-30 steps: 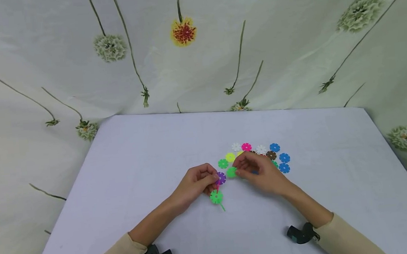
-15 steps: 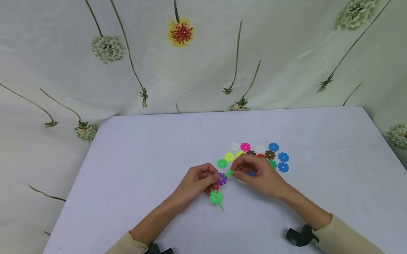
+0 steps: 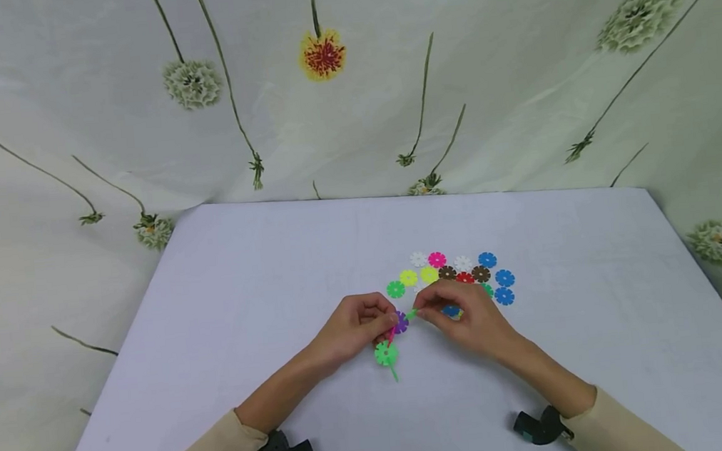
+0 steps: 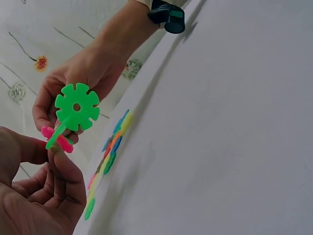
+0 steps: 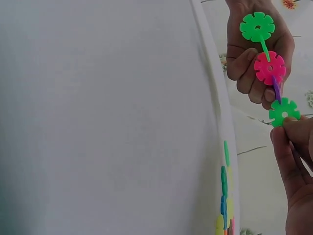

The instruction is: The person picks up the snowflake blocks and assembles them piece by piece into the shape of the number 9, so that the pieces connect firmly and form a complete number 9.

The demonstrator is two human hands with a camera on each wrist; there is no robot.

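Note:
My left hand (image 3: pixel 359 329) pinches a purple notched disc (image 3: pixel 400 322) between thumb and fingers. Hanging from that disc is a linked chain: a pink disc (image 5: pixel 270 68), a green disc seen edge-on in the right wrist view (image 5: pixel 265 49), and another green disc (image 5: pixel 257 27) at the end. My right hand (image 3: pixel 466 316) pinches a separate-coloured green disc (image 5: pixel 284 110) by its rim, held against the purple disc's edge. Whether their slots are engaged, I cannot tell. Both hands are above the table, close together.
Several loose notched discs lie flat beyond my hands, among them a green (image 3: pixel 395 289), a yellow (image 3: pixel 408 278), a pink (image 3: pixel 437 260) and a blue one (image 3: pixel 504 278). My right hand partly covers the group. A white-covered table (image 3: pixel 243 279) meets a flower-printed cloth (image 3: pixel 517 97).
My right hand has turned its green disc from nearly face-on to edge-on and brought it left to the purple disc. Both hands now sit slightly lower in the head view.

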